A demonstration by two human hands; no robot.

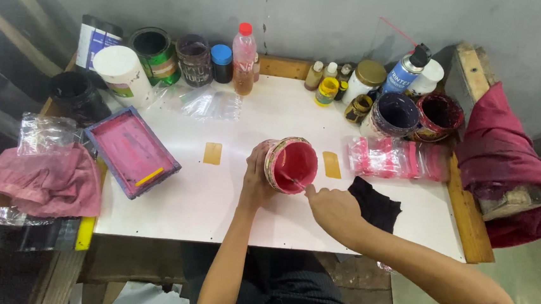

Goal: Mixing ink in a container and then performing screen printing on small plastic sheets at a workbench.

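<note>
Pink paint is in the tilted tub (291,165) near the surface's (265,221) front edge. I see my left hand (256,181) wrapped round it, and my right hand (332,206) has its fingers pinching a thin stick (297,183) dipped inside, so mixing looks underway, not finished.

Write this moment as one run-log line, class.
left hand: holds tilted pink paint tub | right hand: thin stick inside tub | surface: white table

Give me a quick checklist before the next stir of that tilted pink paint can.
1. Left hand steadying paint can: ok.
2. Right hand gripping the thin stirring tool, tip inside the can: ok.
3. Paint kept inside the tilted can: ok, none seen on the white table.
4. Black cloth within reach of the right hand: ok.
5. Paint depth in can: cannot tell.
</note>
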